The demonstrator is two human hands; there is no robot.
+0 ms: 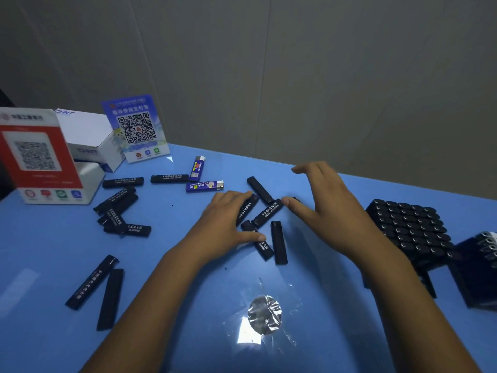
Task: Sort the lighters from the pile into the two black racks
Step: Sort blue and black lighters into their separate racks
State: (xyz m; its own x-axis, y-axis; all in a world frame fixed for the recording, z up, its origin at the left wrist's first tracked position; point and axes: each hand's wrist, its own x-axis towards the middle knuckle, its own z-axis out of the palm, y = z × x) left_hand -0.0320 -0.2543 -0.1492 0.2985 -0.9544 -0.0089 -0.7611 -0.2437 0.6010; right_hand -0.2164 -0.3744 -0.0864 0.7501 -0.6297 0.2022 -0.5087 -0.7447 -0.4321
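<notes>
From the head camera, much is only partly readable. The second black rack point(481, 267) is cut off by the right edge, so only its near corner and a few silver lighter tops show. The full black rack point(408, 232) beside it is packed with upright lighters, and its near end is hidden behind the right forearm. White print on the black lighters is too small to read.

On the blue table point(188, 305), the central cluster of black lighters point(269, 214) lies flat, long axes fanning in several directions; one printed lighter runs diagonally from lower left to upper right. The left hand point(228, 224) rests on this cluster, fingers laid flat over two lighters and partly covering them. The right hand point(322, 200) hovers just beside it, fingers spread and relaxed, its thumb tip near the diagonal lighter's far end; whether it touches cannot be told.

Two blue lighters point(201, 179) lie farther back, one pointing away, one crosswise. More black lighters lie scattered at left point(118, 211).
</notes>
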